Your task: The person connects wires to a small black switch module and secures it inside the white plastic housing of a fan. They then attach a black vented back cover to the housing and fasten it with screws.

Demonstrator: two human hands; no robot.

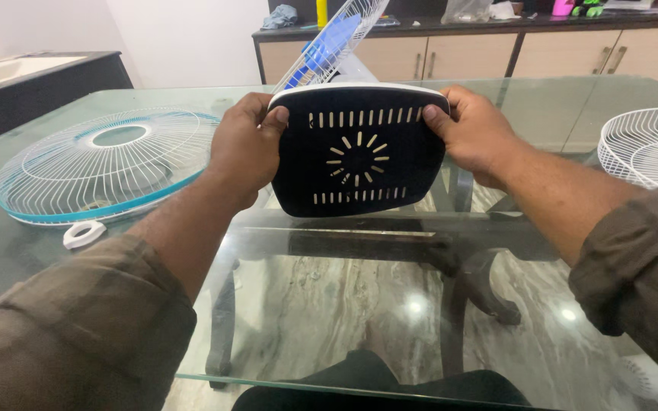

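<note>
Nearest: both forearms in rolled olive sleeves reach forward over the glass counter [329, 304]; marbled floor and dark table legs show through the glass.

Left hand [247, 148] clamps the left edge of a black fan base plate [359, 156], thumb on the near face, fingers curled behind. Right hand [472, 133] clamps the upper right corner likewise. Each grip is closed on the plate. The plate is held above the counter, tilted up toward the camera, slotted underside facing the viewer, white rim along the top.

Left on the counter: a white wire fan guard with blue rim [104, 164] lying flat; a small white ring nut [84, 234] just beside its near edge.

Right edge: a second white wire guard [649, 144], partly out of view.

Behind the plate: blue fan blades with a guard [329, 42], tilted.

Far: wooden cabinets [451, 53] under a dark top.
</note>
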